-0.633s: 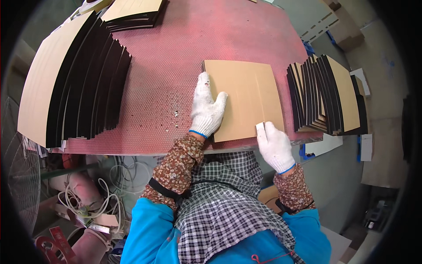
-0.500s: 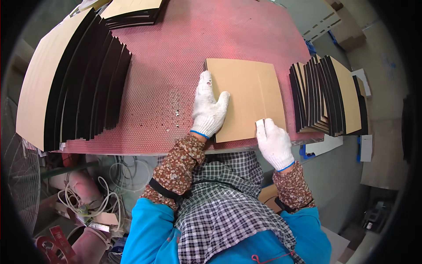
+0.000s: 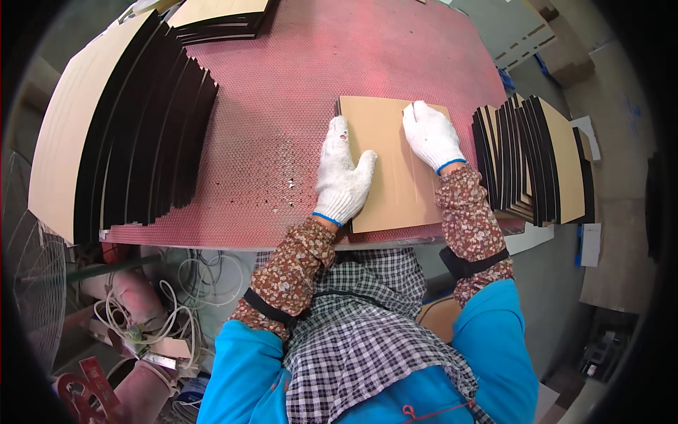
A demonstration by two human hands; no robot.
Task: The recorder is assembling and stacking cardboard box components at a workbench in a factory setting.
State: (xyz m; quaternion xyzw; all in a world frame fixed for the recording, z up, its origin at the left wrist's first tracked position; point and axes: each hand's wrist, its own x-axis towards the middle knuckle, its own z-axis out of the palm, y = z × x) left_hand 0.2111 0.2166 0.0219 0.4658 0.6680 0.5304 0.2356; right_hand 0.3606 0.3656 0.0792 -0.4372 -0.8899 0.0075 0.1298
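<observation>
A tan rectangular board (image 3: 392,184), on top of a low stack, lies before me on the red mesh mat. My left hand (image 3: 345,173), in a white knit glove, rests flat along the board's left edge, thumb out over its surface and fingers together pointing away from me. Near the far right part of the same board is my right hand (image 3: 432,134), also gloved. Its fingers are curled closed and pressed down on the surface; what they hold is mostly hidden. Faint pale streaks run along the board beside it.
Black-edged boards stand in a large row (image 3: 141,134) on the left and a smaller row (image 3: 533,159) on the right. Another stack (image 3: 219,21) lies at the far left. White specks dot the red mat (image 3: 282,92). Hoses (image 3: 169,318) lie below the table at left.
My right hand has moved away from me over the board, from its near right edge to its far part. My left hand stays at the left edge.
</observation>
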